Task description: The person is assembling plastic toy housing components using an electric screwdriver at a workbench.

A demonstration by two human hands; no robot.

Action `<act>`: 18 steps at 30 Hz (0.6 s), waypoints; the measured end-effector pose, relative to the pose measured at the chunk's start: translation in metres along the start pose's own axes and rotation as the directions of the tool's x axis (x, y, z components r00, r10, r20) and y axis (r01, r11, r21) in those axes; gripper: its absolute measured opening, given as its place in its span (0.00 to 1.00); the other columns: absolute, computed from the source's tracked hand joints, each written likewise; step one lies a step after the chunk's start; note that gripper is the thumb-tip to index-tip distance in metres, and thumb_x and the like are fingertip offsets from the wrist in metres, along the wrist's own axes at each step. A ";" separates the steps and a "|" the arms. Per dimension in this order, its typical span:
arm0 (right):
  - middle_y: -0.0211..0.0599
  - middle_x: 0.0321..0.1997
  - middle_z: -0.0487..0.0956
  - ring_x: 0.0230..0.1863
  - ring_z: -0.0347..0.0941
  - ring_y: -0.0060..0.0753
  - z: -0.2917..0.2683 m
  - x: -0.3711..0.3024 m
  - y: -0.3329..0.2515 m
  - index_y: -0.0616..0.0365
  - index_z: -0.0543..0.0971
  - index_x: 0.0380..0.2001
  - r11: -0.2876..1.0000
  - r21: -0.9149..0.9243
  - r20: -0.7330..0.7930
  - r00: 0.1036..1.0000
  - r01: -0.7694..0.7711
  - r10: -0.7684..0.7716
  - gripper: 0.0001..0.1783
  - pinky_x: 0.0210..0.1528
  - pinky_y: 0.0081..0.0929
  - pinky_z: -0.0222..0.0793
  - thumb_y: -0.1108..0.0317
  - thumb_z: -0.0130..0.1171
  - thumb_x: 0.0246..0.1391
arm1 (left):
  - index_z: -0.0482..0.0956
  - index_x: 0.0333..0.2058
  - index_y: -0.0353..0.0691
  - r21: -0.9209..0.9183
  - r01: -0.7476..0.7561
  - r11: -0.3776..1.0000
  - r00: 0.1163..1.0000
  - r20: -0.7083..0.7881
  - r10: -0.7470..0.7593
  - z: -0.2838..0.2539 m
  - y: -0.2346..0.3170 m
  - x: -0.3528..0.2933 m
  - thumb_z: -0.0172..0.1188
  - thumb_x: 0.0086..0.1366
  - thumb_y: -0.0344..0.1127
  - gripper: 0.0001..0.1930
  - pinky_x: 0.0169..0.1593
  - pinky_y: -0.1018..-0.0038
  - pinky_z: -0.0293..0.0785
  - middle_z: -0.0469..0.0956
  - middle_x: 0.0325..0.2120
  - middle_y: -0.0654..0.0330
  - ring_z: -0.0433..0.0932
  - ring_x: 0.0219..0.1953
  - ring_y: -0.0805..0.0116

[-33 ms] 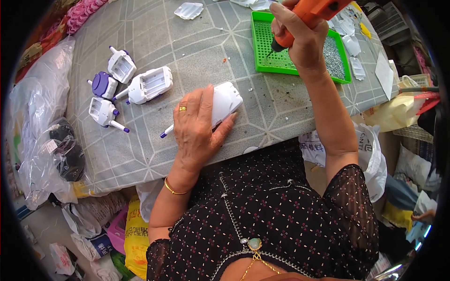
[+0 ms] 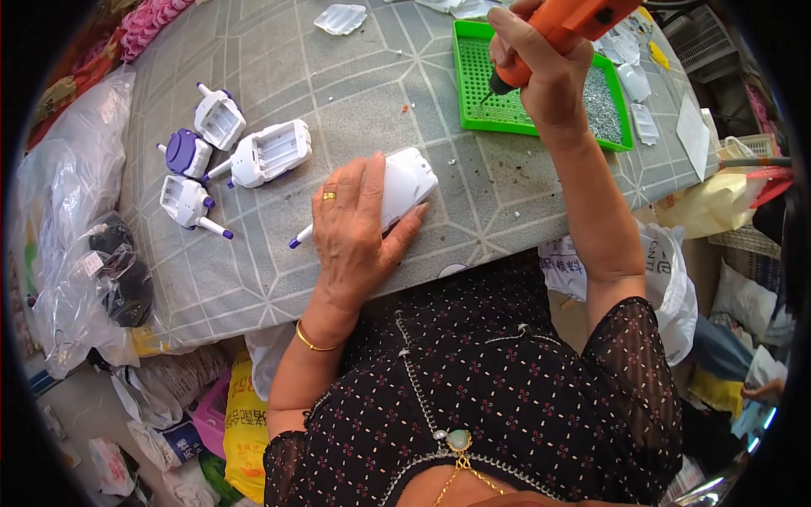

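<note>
Lying on the patterned tabletop (image 2: 363, 84), a white casing (image 2: 410, 182) is showing its smooth back near the table's near edge, while a purple-tipped stalk (image 2: 302, 237) is pointing out toward eight o'clock. The left hand (image 2: 355, 211) is covering the casing's eight o'clock end: its fingers are resting close together over the far side, the thumb is running along the near side, and between them they are holding the casing down.

At two o'clock from the casing, the right hand (image 2: 553, 80) is closing its fingers around an orange power driver (image 2: 574, 25). The driver is pointing its thin bit (image 2: 486, 99) down toward eight o'clock, over a green tray (image 2: 507, 128); whether the tip is touching the tray, I cannot tell. Small grey pieces (image 2: 601, 110) are heaping up in the tray's right part.

Toward nine o'clock, a large open white shell (image 2: 274, 155) is lying hollow side up, and beyond it two smaller open shells (image 2: 220, 122) and a purple-topped unit (image 2: 184, 154) are clustering. At eleven o'clock a loose white shell (image 2: 340, 19) is sitting near the far side. Farther out at nine, a clear plastic bag (image 2: 76, 169) is spreading along the table's edge; at seven, a yellow bag (image 2: 245, 431) is standing below the table.
</note>
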State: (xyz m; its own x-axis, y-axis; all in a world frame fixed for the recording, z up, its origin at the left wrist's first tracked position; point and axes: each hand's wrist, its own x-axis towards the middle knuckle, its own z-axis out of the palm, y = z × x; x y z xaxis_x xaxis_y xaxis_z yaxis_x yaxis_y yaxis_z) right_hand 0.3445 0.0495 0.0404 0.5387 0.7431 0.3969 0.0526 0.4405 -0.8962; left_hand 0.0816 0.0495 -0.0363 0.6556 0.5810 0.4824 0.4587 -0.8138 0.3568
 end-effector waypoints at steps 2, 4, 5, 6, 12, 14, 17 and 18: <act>0.26 0.21 0.71 0.17 0.66 0.17 0.000 -0.001 0.002 0.57 0.72 0.35 0.999 0.015 0.011 0.999 0.033 -0.033 0.09 0.20 0.17 0.63 0.75 0.64 0.55 | 0.73 0.61 0.30 0.029 -0.008 1.000 1.000 0.001 0.008 0.000 0.000 0.000 0.69 0.62 0.53 0.37 0.60 0.53 0.65 0.76 0.52 0.47 0.75 0.56 0.48; 0.25 0.22 0.71 0.17 0.67 0.17 0.002 -0.003 0.002 0.57 0.72 0.35 0.997 0.031 0.021 0.998 0.066 -0.067 0.09 0.20 0.17 0.63 0.76 0.63 0.55 | 0.73 0.61 0.31 0.032 -0.003 0.999 1.000 0.003 0.003 0.000 0.000 0.000 0.68 0.62 0.53 0.37 0.60 0.53 0.65 0.75 0.52 0.47 0.75 0.56 0.48; 0.25 0.23 0.71 0.18 0.67 0.17 0.003 -0.004 0.003 0.57 0.72 0.34 0.996 0.047 0.018 0.997 0.076 -0.077 0.09 0.21 0.18 0.64 0.75 0.63 0.55 | 0.73 0.62 0.32 0.033 0.000 0.999 1.000 0.003 0.000 0.000 -0.001 0.000 0.68 0.62 0.54 0.37 0.60 0.53 0.65 0.75 0.53 0.47 0.75 0.56 0.48; 0.25 0.23 0.71 0.18 0.67 0.17 0.003 -0.004 0.003 0.57 0.72 0.34 0.994 0.062 0.015 0.996 0.086 -0.087 0.08 0.21 0.18 0.64 0.75 0.63 0.55 | 0.73 0.62 0.32 0.033 0.001 0.999 1.000 0.004 -0.001 0.000 -0.001 0.000 0.68 0.62 0.54 0.37 0.60 0.53 0.65 0.75 0.53 0.47 0.75 0.56 0.48; 0.26 0.21 0.71 0.18 0.68 0.17 0.001 0.001 0.007 0.57 0.72 0.33 0.997 0.014 0.067 0.995 0.073 -0.073 0.08 0.22 0.19 0.65 0.74 0.62 0.55 | 0.73 0.62 0.32 0.052 0.009 0.999 1.000 0.019 -0.010 -0.001 -0.001 -0.002 0.69 0.62 0.55 0.38 0.60 0.53 0.64 0.75 0.53 0.48 0.74 0.56 0.49; 0.26 0.21 0.71 0.18 0.68 0.18 -0.008 0.020 0.036 0.57 0.72 0.33 0.924 0.299 0.158 0.942 0.239 -0.295 0.07 0.22 0.19 0.65 0.74 0.63 0.56 | 0.73 0.61 0.32 0.040 -0.014 0.999 1.000 0.014 0.014 -0.002 0.003 0.002 0.69 0.61 0.54 0.38 0.60 0.53 0.64 0.75 0.53 0.48 0.74 0.56 0.49; 0.27 0.20 0.71 0.17 0.68 0.19 -0.001 0.010 0.013 0.57 0.73 0.33 0.924 0.338 0.131 0.964 0.178 -0.233 0.07 0.21 0.20 0.64 0.73 0.63 0.56 | 0.75 0.60 0.33 0.044 0.002 0.999 1.000 0.026 -0.004 -0.001 0.000 -0.002 0.70 0.61 0.53 0.36 0.60 0.54 0.64 0.75 0.52 0.48 0.75 0.55 0.49; 0.27 0.20 0.71 0.17 0.68 0.20 -0.001 0.003 -0.005 0.56 0.73 0.33 0.996 0.084 -0.022 0.999 -0.036 0.038 0.08 0.21 0.20 0.63 0.73 0.63 0.56 | 0.75 0.60 0.33 0.042 0.003 0.999 1.000 0.025 -0.004 -0.001 0.001 -0.001 0.70 0.61 0.53 0.36 0.60 0.54 0.64 0.75 0.52 0.48 0.75 0.55 0.49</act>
State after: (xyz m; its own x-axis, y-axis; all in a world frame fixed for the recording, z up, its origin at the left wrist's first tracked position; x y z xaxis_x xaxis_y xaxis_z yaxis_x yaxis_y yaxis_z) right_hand 0.3467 0.0495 0.0456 0.5589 0.7480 0.3579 -0.0378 0.4541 -0.8902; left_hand 0.0806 0.0483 -0.0362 0.6684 0.5836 0.4612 0.4851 -0.8120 0.3245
